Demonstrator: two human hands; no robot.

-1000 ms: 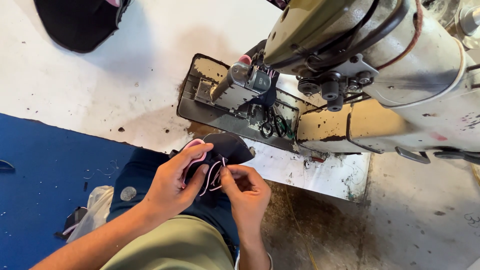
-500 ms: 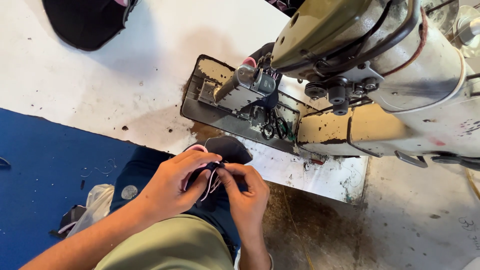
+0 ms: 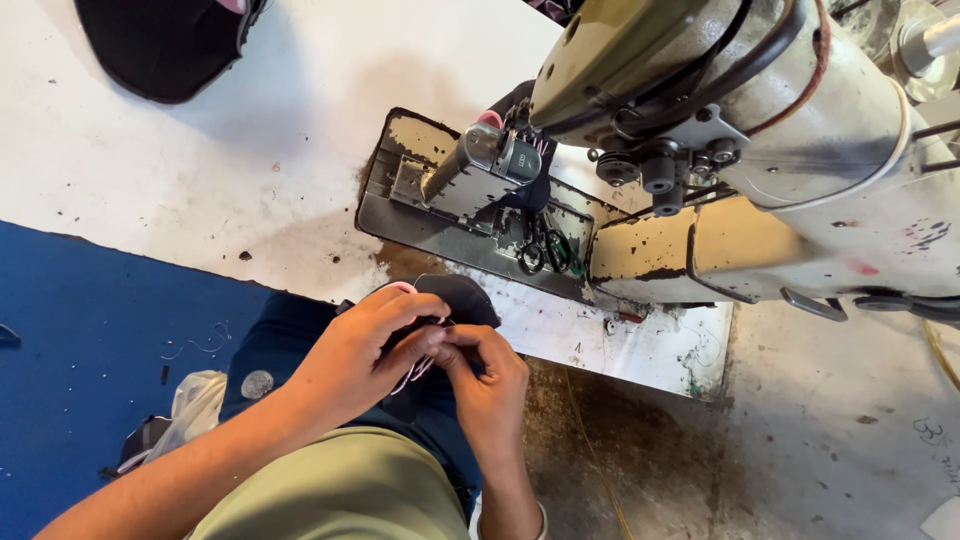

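Hands, left hand (image 3: pixel 365 345) and right hand (image 3: pixel 485 375), pinch a dark fabric piece (image 3: pixel 455 297) before the stained white table (image 3: pixel 200 190).

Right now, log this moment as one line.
left hand: grips dark fabric piece | right hand: pinches its pink-white trim | sewing machine: beyond, untouched

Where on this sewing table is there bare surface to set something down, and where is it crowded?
Bare white table top lies between the black piece at the top edge and the metal plate. It is crowded around the scissors under the sewing machine, and where left hand and right hand grip the dark fabric piece.
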